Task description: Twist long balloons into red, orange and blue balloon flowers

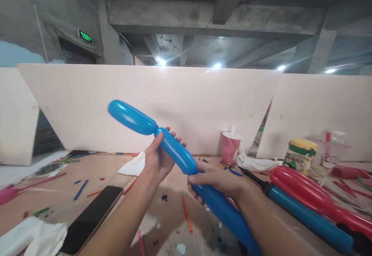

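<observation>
A long blue balloon point(178, 153) runs diagonally across the middle, pinched into sections. Its rounded far section points to the upper left, beyond a narrow twist. My left hand point(159, 155) is wrapped round the middle section, thumb just below that twist. At the lower end of the same section, my right hand point(215, 178) grips a second narrow point between thumb and fingers. From there the balloon's long remainder passes under my right forearm and out at the bottom edge. A blue hand pump point(308, 213) with a black nozzle lies to the right, apart from both hands.
A red balloon point(302, 188) rests against the pump. Behind stand a pink cup point(231, 147) with a straw and a yellow-lidded jar point(300, 155). A phone point(93, 219) and tissues point(48, 236) lie left. Uninflated balloons, such as an orange one point(186, 214), are scattered about. White boards point(174, 89) close the back.
</observation>
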{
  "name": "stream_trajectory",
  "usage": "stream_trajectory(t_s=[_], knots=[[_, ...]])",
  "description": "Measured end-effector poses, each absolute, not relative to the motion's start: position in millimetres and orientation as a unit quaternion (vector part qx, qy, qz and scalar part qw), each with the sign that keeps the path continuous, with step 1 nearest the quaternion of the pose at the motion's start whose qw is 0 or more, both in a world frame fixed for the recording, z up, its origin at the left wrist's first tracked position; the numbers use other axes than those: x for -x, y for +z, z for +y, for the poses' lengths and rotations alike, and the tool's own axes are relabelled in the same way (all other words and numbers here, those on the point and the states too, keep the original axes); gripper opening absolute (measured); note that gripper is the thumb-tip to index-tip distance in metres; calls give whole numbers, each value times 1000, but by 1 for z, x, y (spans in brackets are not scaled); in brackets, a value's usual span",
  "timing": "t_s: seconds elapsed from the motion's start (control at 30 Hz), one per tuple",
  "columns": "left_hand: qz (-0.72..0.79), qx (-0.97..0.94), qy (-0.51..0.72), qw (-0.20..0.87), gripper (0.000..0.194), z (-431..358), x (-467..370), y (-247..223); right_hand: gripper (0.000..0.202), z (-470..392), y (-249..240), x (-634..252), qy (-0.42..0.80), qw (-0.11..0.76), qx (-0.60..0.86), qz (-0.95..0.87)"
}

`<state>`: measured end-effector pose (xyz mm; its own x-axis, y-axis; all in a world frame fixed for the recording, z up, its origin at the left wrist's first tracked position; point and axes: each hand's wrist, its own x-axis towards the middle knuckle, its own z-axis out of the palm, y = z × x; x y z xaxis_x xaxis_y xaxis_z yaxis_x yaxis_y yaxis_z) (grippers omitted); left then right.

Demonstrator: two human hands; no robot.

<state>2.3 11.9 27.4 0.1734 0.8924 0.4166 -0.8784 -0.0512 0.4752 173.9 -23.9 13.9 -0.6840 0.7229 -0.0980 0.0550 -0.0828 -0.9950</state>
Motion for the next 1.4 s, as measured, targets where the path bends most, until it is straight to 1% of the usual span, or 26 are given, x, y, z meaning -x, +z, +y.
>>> stream_trajectory(t_s=[0.27,0.4,0.53,0.63,0.83,0.93,1.03,1.1,1.23,1.4], knots=[[20,-342,636,691,20,7,-8,25,15,-26,11,-161,620,245,362,-652],[8,-258,608,751,29,16,-4,23,19,-26,13,-165,662,254,316,-630],[-36,-208,580,787,28,20,1,23,30,-23,12,-172,680,263,255,-635],[-37,-240,587,772,28,17,1,24,36,-23,12,-172,663,273,282,-637],[-2,-288,652,701,24,11,-5,28,34,-29,16,-166,650,250,318,-643],[-7,-296,639,710,22,8,-4,28,38,-28,12,-164,663,220,311,-645],[-22,-304,616,726,24,6,-2,28,44,-26,8,-163,691,207,283,-632],[-29,-315,608,729,25,5,-2,28,44,-25,8,-162,688,209,264,-643],[-40,-335,596,728,26,4,-4,27,39,-26,12,-159,643,233,252,-685],[-55,-361,570,736,24,2,-6,26,43,-27,8,-156,694,209,236,-647]])
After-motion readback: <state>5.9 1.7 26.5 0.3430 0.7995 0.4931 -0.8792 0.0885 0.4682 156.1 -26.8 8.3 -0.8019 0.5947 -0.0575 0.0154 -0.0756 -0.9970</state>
